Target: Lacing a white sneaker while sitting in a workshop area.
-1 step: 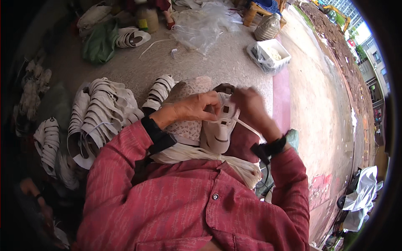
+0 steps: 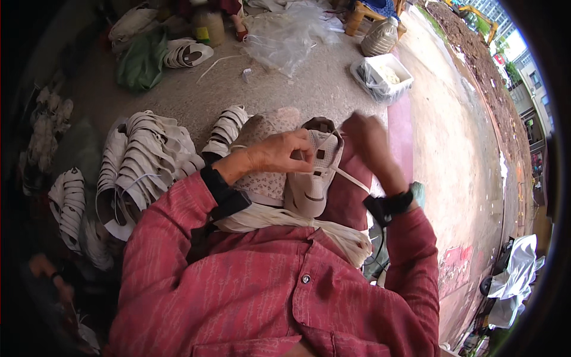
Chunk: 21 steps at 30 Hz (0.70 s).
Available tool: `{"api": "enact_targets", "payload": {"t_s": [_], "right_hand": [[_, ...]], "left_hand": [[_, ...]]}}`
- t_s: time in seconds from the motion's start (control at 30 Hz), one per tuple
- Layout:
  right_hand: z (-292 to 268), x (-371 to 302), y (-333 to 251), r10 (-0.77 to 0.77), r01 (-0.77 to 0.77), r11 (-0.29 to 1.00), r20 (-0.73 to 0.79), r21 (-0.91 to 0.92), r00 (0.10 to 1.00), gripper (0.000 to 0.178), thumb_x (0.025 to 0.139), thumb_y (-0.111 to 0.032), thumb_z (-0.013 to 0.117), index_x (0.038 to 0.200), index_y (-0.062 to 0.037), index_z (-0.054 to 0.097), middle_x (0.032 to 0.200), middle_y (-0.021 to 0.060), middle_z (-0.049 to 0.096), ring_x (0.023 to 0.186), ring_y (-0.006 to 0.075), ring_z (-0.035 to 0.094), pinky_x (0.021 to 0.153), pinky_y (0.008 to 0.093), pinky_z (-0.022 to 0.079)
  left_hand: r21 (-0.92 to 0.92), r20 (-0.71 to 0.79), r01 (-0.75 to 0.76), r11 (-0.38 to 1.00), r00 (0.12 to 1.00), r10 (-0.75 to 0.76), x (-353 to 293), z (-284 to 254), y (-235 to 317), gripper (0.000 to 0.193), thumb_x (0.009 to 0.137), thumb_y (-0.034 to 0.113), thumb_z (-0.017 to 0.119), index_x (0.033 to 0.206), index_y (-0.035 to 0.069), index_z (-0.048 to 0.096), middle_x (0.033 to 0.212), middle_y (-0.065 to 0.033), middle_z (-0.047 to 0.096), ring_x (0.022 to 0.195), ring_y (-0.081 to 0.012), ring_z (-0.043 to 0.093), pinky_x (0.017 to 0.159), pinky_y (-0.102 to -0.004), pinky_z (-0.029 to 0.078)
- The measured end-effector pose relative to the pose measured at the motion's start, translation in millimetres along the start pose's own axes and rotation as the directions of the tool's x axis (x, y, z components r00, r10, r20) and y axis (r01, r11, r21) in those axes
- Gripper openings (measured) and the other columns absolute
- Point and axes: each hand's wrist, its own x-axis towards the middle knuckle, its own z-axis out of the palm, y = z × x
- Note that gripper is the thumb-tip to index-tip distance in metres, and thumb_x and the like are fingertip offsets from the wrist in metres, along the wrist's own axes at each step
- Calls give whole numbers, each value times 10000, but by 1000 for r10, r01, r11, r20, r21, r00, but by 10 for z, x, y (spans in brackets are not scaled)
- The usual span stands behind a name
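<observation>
Shoe lies on the lap. Left hand half-curls its fingers against it; right hand curls, blurred; either's hold I cannot tell.

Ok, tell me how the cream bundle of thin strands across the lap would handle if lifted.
The cream bundle of thin strands would probably droop, since it bends softly where it lies. It looks light, being only slender strands. Its fanned end might spread or tangle.

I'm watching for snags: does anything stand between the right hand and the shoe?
Nothing visible does. The right hand, blurred, hovers beside the shoe's upper right edge. A pale strap runs from the shoe's right side, but below the hand. The left hand is at the opposite side.
</observation>
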Motion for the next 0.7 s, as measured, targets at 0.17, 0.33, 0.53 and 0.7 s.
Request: {"api": "enact_targets", "payload": {"t_s": [0.17, 0.33, 0.53, 0.7], "right_hand": [[-229, -206, 202, 298, -501, 430, 406, 751, 864, 193, 943, -213, 591, 953, -22, 613, 1091, 112, 657, 841, 238, 664, 700, 310, 498], [6, -270, 52, 22, -194, -793, 345, 578, 938, 182, 966, -160, 493, 1013, -12, 587, 1188, 178, 616, 1068, 271, 616, 966, 411, 470], [-193, -590, 1983, 462, 298, -699, 92, 650, 882, 216, 931, -19, 501, 1095, 111, 555, 1136, 250, 628, 1117, 329, 590, 1112, 493, 355], [-1036, -1910, 3754, 774, 668, -589, 83, 455, 627, 188, 947, 65, 438, 1095, 151, 514, 977, 259, 635, 939, 328, 634, 1082, 527, 392]], "left_hand": [[199, -6, 187, 962, 982, -190, 134, 141, 200, 166, 779, 215, 749, 810, 63, 689, 936, -61, 530, 881, -206, 574, 761, -330, 465], [30, 49, 224, 974, 973, -225, 137, 112, 81, 185, 782, 202, 760, 823, 34, 695, 951, -53, 515, 920, -188, 554, 798, -318, 449], [-126, 185, 280, 952, 949, -254, 126, 20, 54, 181, 775, 182, 772, 843, 27, 707, 967, -21, 463, 926, -143, 518, 810, -266, 423], [-159, 221, 173, 972, 966, -136, 205, 103, -28, 234, 761, 216, 788, 883, 35, 704, 975, -20, 451, 912, -139, 513, 778, -265, 436]]}}
